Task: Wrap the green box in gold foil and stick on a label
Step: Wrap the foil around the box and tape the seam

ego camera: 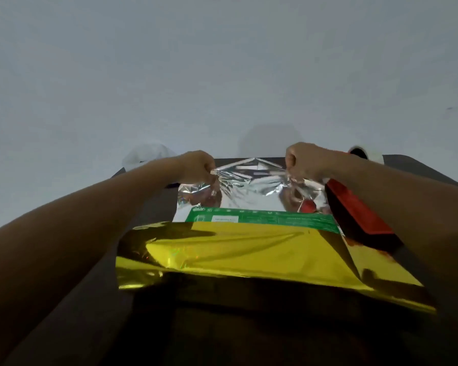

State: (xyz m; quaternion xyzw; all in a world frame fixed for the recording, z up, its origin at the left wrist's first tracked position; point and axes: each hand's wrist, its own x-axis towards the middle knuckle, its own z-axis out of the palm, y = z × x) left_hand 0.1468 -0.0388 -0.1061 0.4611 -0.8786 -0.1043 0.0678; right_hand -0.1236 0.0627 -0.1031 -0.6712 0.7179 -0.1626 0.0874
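Note:
The green box (262, 217) lies flat on a dark table, and only its far strip shows. A flap of gold foil (249, 249) covers the near part of the box. Beyond the box the same sheet shows its silver inner side, lifted off the table. My left hand (197, 166) pinches the far edge of that silver flap at its left corner. My right hand (306, 161) pinches the same edge at its right corner. The foil is stretched taut between both hands. No label is in view.
A red and black object (354, 207) lies just right of the box, under my right forearm. A white roll (365, 153) stands at the table's far right edge. Something white (148, 154) sits at the far left edge. A pale wall fills the background.

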